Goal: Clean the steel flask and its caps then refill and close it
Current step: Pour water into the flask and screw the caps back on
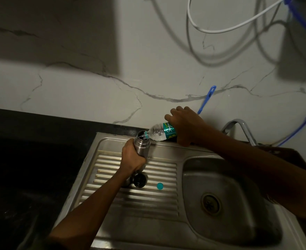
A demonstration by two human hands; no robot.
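Both forearms are bare from wrist to frame edge, with no sleeve, watch or ring showing. The left hand (133, 156) and right hand (183, 123) are bare too, above the steel sink (220, 177).

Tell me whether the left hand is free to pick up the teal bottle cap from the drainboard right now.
Probably not yet. The left hand grips the steel flask while the right hand pours from the plastic bottle. The teal cap lies uncovered on the drainboard, close by.

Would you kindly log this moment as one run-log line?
step: refill | left hand: grips steel flask | right hand: tilts water bottle, pouring | caps: off, on drainboard
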